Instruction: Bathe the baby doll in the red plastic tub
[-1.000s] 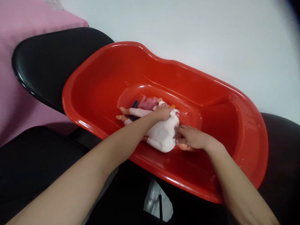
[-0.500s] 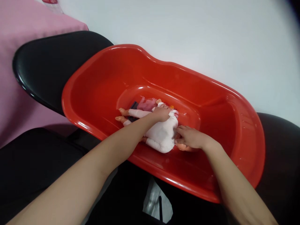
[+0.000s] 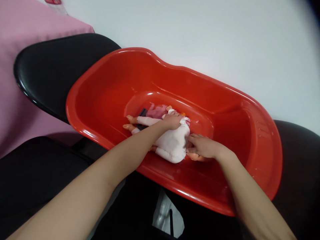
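A baby doll [image 3: 172, 143] in a white outfit, with a grey stain on it, lies in a red baby bathtub [image 3: 120, 83]. Its bare feet point left and its head lies to the right. My left hand [image 3: 173, 120] is closed around the doll's far arm or side, its fingertips partly hidden. At the other end, my right hand [image 3: 203, 146] grips the doll's head and covers most of it. Beyond the doll's legs lies a small pink figure or garment [image 3: 156, 112], partly covered, beside a dark item [image 3: 143, 113]. A small orange thing [image 3: 183, 114] shows past my left hand.
The tub rests across black chair seats [image 3: 62, 70], with another dark surface [image 3: 297, 160] on the right. A pink cloth [image 3: 37, 23] drapes over a table at the upper left. Behind the tub stands a white wall [image 3: 200, 30].
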### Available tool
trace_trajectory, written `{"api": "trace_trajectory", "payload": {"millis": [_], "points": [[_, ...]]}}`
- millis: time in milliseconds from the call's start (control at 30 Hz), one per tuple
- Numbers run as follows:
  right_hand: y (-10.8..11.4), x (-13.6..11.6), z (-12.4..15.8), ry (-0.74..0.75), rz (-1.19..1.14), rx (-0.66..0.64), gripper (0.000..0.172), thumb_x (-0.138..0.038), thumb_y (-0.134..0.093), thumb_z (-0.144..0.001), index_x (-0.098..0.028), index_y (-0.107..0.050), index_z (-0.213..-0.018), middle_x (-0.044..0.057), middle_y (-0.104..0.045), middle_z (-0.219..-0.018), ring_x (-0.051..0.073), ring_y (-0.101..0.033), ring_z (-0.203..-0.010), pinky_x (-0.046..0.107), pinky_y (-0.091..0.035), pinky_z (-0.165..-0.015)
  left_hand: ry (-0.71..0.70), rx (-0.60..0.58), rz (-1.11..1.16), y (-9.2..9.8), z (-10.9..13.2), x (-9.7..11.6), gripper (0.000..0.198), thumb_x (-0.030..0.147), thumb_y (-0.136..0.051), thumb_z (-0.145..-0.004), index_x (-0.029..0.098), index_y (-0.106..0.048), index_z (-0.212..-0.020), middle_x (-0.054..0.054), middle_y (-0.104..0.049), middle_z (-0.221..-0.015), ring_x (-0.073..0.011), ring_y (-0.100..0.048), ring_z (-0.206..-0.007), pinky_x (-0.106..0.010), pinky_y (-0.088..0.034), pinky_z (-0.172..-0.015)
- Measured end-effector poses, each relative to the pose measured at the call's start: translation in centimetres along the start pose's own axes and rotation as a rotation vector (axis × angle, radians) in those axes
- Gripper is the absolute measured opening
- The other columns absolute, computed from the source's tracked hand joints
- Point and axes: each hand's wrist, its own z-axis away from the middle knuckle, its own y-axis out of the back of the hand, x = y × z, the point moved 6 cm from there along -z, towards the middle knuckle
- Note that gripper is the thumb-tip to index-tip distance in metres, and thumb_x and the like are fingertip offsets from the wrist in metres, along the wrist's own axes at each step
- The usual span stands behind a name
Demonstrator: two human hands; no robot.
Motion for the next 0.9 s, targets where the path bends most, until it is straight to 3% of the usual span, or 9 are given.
{"api": "trace_trajectory", "payload": {"millis": [700, 900], "points": [[-0.17, 0.16, 0.02, -0.015, 0.005, -0.002, 0.053, -0.039, -0.073, -0.118, -0.021, -0.078, -0.168, 0.023, -0.074, -0.178, 0.045, -0.068, -0.167, 0.053, -0.055, -0.138, 0.009, -0.015, -0.014, -0.15, -0.12, 0.01, 0.065, 0.028, -0.058, -0.123, 0.021, -0.062, -0.188, -0.020, -0.056, -0.199, -0.0387, -0.039, -0.191, -0.065, -0.047, -0.150], [-0.21, -0.02, 0.14, -0.002, 0.007, -0.002, 0.054, -0.035, -0.072, -0.118, -0.017, -0.077, -0.169, 0.026, -0.074, -0.177, 0.047, -0.068, -0.165, 0.055, -0.056, -0.138, -0.001, 0.008, 0.042, -0.25, -0.28, -0.07, 0.069, 0.027, -0.058, -0.123, 0.018, -0.061, -0.192, -0.021, -0.055, -0.200, -0.0419, -0.040, -0.191, -0.068, -0.044, -0.153]]}}
